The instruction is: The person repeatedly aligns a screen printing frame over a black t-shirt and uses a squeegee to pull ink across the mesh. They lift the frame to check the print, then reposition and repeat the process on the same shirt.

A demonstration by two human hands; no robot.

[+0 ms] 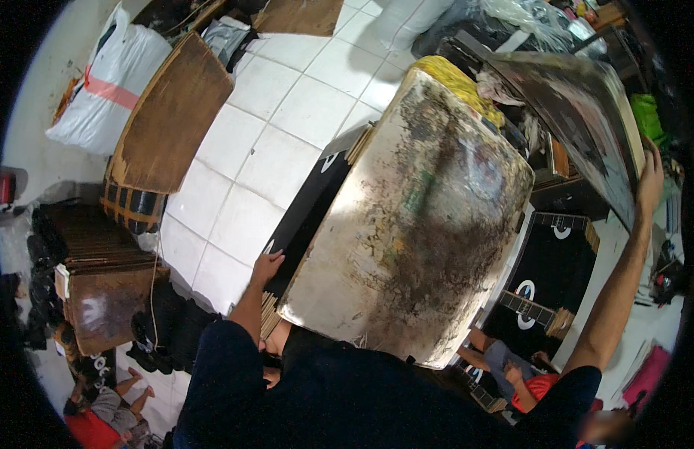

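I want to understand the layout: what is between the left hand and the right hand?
In the head view, the big stained board lies between the left hand and the right hand.

Open tiled floor [287, 127] beside stained slab [414, 224]
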